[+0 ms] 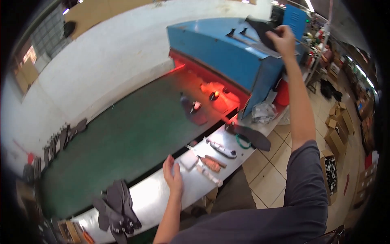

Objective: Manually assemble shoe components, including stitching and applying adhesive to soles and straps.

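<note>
My right hand (284, 40) is raised at the upper right, its fingers closed on a dark, flat, elongated piece (262, 33). The piece is tilted above the top of a blue metal machine housing (211, 44), where two small black-ended strips (239, 35) lie; whether it touches the top, I cannot tell. Over the metal ledge (152, 199) hovers my left hand (173, 175), empty, with fingers apart. Closest to it is a whitish block (188, 160). Another dark flat piece (254, 137) lies at the ledge's right end beside a green ring (243, 142).
A green conveyor belt (122, 138) runs into the red-lit opening, carrying dark pieces (191, 106) and red-lit ones (221, 97). A grey-handled tool (221, 149) and an orange-handled tool (210, 164) lie on the ledge. Dark pieces (118, 203) are piled lower left. Cardboard boxes (337, 134) stand on the tiled floor.
</note>
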The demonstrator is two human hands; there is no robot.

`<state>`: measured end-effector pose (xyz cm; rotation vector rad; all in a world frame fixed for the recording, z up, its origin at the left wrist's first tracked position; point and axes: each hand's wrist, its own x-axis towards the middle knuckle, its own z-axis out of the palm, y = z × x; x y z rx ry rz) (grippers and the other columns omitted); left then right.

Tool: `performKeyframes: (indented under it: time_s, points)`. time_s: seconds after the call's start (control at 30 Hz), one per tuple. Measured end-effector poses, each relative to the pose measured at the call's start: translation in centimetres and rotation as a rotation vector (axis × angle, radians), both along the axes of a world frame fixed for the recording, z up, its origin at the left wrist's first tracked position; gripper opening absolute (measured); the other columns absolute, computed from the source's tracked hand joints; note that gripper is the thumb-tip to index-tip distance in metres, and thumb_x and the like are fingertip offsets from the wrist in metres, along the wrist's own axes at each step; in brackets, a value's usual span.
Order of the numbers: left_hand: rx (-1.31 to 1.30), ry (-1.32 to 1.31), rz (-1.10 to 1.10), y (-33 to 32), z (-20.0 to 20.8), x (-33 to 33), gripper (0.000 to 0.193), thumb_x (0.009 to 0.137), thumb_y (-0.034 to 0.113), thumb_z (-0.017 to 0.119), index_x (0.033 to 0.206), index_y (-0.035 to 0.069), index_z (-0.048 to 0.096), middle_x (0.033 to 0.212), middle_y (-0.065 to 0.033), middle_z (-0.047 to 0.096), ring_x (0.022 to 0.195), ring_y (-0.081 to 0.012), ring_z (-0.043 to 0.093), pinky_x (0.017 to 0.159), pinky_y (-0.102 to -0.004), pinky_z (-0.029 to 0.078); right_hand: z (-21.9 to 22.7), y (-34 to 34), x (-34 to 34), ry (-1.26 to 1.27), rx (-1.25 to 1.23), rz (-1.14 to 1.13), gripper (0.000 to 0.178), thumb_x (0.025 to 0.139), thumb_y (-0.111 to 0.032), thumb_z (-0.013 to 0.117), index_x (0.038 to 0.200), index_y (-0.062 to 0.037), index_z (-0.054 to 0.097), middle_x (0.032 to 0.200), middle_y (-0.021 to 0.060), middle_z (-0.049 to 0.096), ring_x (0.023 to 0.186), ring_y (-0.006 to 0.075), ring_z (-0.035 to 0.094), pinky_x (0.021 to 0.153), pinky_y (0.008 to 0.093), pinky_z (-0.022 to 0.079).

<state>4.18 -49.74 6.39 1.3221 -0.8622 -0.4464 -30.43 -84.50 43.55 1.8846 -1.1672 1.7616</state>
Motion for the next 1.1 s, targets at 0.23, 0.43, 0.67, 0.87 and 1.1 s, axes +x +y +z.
performKeyframes:
  time_s: [0.23, 0.43, 0.67, 0.87, 1.1]
  points:
    - [-0.118, 0.495, 0.008, 3.3, 6.7, 1.5, 0.059, 0.101, 0.043, 0.04, 0.145, 0.005, 0.033, 0.142, -0.0148, 0.042, 0.127, -0.0277, 0.046, 0.105, -0.0415, 0.038, -10.8, 24.8, 12.3, -0.441, 0.784, 1.018, 0.046, 0.08, -0.011, 0.071, 0.124, -0.0047, 0.059, 0.119, 0.0057, 0.061, 0.11, 0.0164, 0.056, 0.094, 0.0287, 0.045]
    - [-0.485, 0.718, -0.116, 6.0, 11.3, 1.2, 0.063, 0.097, 0.048, 0.038, 0.148, 0.014, 0.024, 0.15, -0.0123, 0.032, 0.127, -0.0332, 0.046, 0.103, -0.0475, 0.041, -25.2, 37.0, 18.1, -0.916, 1.677, 1.386, 0.043, 0.091, -0.01, 0.062, 0.131, -0.0052, 0.046, 0.115, 0.0081, 0.061, 0.103, 0.015, 0.06, 0.089, 0.029, 0.049]
    - [-0.059, 0.494, -0.045, 12.7, 9.9, 3.7, 0.059, 0.092, 0.008, 0.041, 0.148, 0.006, 0.025, 0.134, -0.0133, 0.051, 0.093, -0.0225, 0.065, 0.052, -0.0238, 0.047, -30.8, 41.8, 19.0, -0.014, 1.558, 1.372, 0.041, 0.095, -0.007, 0.053, 0.135, -0.0025, 0.045, 0.121, 0.008, 0.058, 0.103, 0.0125, 0.057, 0.09, 0.0278, 0.047]
    - [0.083, 0.429, -0.154, 15.4, 8.1, 2.7, 0.051, 0.091, 0.004, 0.044, 0.14, -0.003, 0.036, 0.136, -0.0147, 0.048, 0.093, -0.0181, 0.064, 0.054, -0.0219, 0.047, -28.4, 39.7, 20.3, -0.187, 1.56, 1.398, 0.041, 0.094, -0.002, 0.053, 0.134, 0.0001, 0.047, 0.112, 0.0091, 0.059, 0.1, 0.0125, 0.059, 0.089, 0.0255, 0.047]
    - [0.102, 0.43, -0.247, 16.5, 6.8, 1.3, 0.049, 0.092, 0.004, 0.043, 0.14, -0.003, 0.036, 0.139, -0.0163, 0.046, 0.1, -0.0185, 0.061, 0.069, -0.0259, 0.052, -28.3, 40.5, 21.5, -0.146, 1.489, 1.453, 0.043, 0.091, -0.001, 0.057, 0.133, 0.0002, 0.046, 0.109, 0.0092, 0.061, 0.101, 0.0131, 0.059, 0.089, 0.0262, 0.048]
